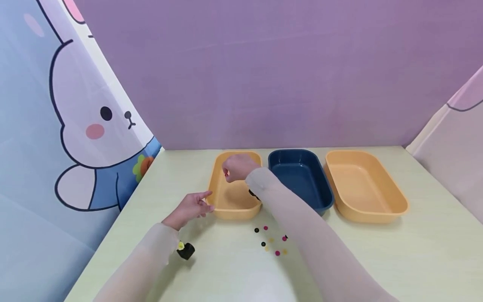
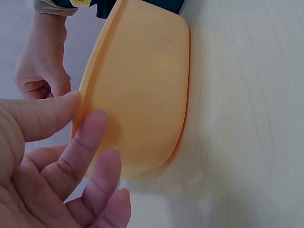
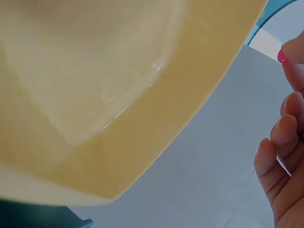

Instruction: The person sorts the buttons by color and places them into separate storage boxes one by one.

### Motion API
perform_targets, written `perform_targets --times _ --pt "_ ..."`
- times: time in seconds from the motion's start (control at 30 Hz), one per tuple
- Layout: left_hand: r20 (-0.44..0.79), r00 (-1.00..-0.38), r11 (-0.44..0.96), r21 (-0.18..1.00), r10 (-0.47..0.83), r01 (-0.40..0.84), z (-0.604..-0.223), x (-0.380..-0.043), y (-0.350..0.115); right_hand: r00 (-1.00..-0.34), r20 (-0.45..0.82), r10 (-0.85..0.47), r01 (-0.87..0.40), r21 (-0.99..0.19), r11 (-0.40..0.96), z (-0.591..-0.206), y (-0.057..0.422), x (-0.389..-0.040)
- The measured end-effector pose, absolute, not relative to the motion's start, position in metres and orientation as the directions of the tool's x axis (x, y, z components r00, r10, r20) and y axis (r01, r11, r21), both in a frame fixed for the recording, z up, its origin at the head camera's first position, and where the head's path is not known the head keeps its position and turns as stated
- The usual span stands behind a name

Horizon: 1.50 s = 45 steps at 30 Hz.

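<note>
My right hand [image 1: 239, 167] hangs over the left yellow tray [image 1: 235, 214], its thumb and a finger pinching a small pink button [image 3: 282, 56]. The other fingers show loosely bent in the right wrist view. My left hand [image 1: 192, 206] is at that tray's front left corner. Its thumb and index finger are spread apart, with the tips touching the rim; the remaining fingers hang relaxed beside the outer wall. Several small buttons lie on the table in front of the trays, among them a black button [image 1: 256, 230], a pink button [image 1: 277, 253] and a yellow button [image 1: 284, 251].
A dark blue tray [image 1: 326, 208] stands right of the left yellow tray, and another yellow tray [image 1: 371, 217] is farther right. The right forearm [image 1: 302, 226] crosses over the table and partly covers the blue tray. A purple wall [image 1: 283, 84] closes the back.
</note>
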State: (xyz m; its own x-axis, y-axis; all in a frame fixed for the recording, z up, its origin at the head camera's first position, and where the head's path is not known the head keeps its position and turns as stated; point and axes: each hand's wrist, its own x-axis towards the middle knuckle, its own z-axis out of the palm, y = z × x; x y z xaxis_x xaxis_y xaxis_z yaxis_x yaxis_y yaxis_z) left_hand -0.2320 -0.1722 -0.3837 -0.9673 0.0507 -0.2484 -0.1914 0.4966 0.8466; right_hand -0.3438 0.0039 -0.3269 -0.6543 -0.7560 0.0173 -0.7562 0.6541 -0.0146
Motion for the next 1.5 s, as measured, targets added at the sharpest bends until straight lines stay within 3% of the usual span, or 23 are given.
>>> perform_targets --times 0.43,0.5,0.7,0.77,0.93,1.23,1.5 --pt "-0.265 -0.964 0.491 0.844 0.036 -0.214 -0.382 -0.231 -0.171 -0.685 -0.03 -0.728 -0.723 -0.09 0.685 -0.32 0.007 -0.345" --pt "-0.266 -0.963 0.492 0.844 0.038 -0.213 -0.382 -0.231 -0.171 -0.682 -0.03 -0.73 -0.719 -0.153 0.678 -0.318 0.01 -0.343" --pt "-0.264 -0.963 0.511 0.836 0.057 -0.199 -0.384 -0.229 -0.177 -0.622 0.013 -0.783 -0.669 -0.53 0.522 -0.315 0.017 -0.324" --pt "-0.259 -0.964 0.525 0.829 0.06 -0.19 -0.384 -0.228 -0.18 -0.594 0.019 -0.804 -0.66 -0.583 0.474 -0.314 0.02 -0.315" --pt "-0.262 -0.963 0.544 0.818 0.065 -0.186 -0.385 -0.226 -0.186 -0.562 -0.005 -0.827 -0.67 -0.584 0.459 -0.316 0.03 -0.296" --pt "-0.268 -0.962 0.553 0.809 0.048 -0.198 -0.388 -0.224 -0.196 -0.595 -0.036 -0.803 -0.61 -0.63 0.48 -0.329 0.054 -0.27" --pt "-0.268 -0.961 0.54 0.82 0.067 -0.191 -0.388 -0.221 -0.2 -0.534 -0.028 -0.845 -0.626 -0.659 0.417 -0.336 0.07 -0.242"
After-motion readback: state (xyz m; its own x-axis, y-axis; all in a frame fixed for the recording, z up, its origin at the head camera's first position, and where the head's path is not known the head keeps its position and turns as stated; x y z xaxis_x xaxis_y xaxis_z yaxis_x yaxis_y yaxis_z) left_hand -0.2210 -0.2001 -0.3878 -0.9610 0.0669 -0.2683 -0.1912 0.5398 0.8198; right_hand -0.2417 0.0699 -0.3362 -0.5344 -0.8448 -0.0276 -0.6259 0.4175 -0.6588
